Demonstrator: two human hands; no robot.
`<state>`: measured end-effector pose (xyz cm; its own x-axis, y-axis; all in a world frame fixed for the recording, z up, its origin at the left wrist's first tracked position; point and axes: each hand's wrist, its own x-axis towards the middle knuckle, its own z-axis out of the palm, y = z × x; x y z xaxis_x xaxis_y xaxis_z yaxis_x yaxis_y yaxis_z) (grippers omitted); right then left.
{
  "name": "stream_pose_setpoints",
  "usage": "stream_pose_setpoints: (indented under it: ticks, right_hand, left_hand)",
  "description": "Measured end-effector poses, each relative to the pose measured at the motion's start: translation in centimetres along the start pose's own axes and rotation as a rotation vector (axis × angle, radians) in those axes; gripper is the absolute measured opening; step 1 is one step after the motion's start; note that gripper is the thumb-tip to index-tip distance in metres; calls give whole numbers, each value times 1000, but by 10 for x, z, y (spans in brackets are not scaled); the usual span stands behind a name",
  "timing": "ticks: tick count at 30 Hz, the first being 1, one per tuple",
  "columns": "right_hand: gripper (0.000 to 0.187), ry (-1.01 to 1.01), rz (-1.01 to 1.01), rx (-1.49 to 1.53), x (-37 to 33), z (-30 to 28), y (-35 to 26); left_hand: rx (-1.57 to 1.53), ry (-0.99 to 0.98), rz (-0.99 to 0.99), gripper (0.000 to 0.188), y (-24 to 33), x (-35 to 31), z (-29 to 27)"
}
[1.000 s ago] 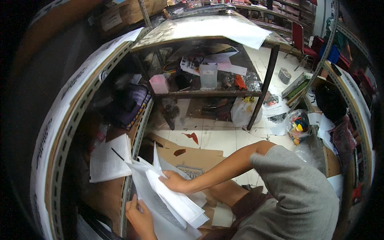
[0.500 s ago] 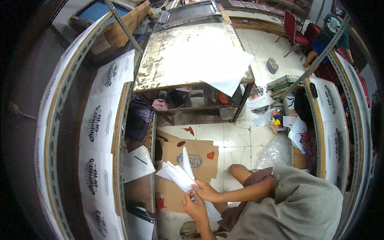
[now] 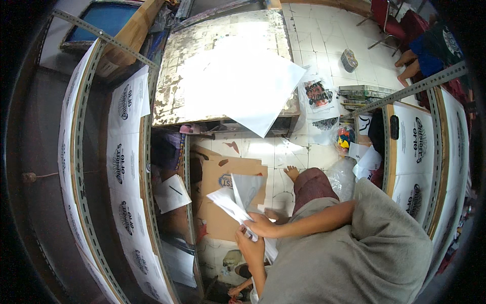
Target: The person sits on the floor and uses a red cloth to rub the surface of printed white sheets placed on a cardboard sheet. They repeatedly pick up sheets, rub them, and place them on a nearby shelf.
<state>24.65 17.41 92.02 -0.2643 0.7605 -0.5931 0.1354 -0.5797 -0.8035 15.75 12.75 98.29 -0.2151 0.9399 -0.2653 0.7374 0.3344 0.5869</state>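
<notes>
Both my hands grip a bundle of thin white sheets (image 3: 229,203), pinched together at its middle and fanned out at the upper end. My right hand (image 3: 261,225) closes over the bundle from the right. Just below it, my left hand (image 3: 250,247) is wrapped round the same sheets, its fingers partly hidden by the paper. More of the white sheets hang below my hands toward my lap. A flattened brown cardboard (image 3: 215,223) lies on the floor under the bundle.
A paint-stained table (image 3: 167,96) with a large white sheet (image 3: 268,101) over its corner stands ahead. Racks of printed sheets (image 3: 124,164) flank me left and right. A clear plastic bag (image 3: 341,177) lies to the right. Another person (image 3: 430,50) is at far right; other hands (image 3: 237,291) show at the bottom.
The view has shifted forward and my leg has moved, with a bare foot showing on the tiles. The bundle's upper sheets have spread wider. Both hands keep their hold.
</notes>
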Motion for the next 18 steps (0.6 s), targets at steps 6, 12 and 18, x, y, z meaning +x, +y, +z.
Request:
stream_pose_setpoints:
  ticks: [6, 12, 18]
  right_hand:
    - [37, -248, -43, -46, 4, -21, -26]
    - [50, -341, -252, -230, 13, -8, -41]
    - [61, -428, -318, -299, 34, -17, -67]
  left_hand:
    - [-226, 23, -129, 48, 32, 8, 4]
    - [-154, 242, -97, 39, 7, 18, 1]
    - [-231, 290, 23, 33, -20, 37, -7]
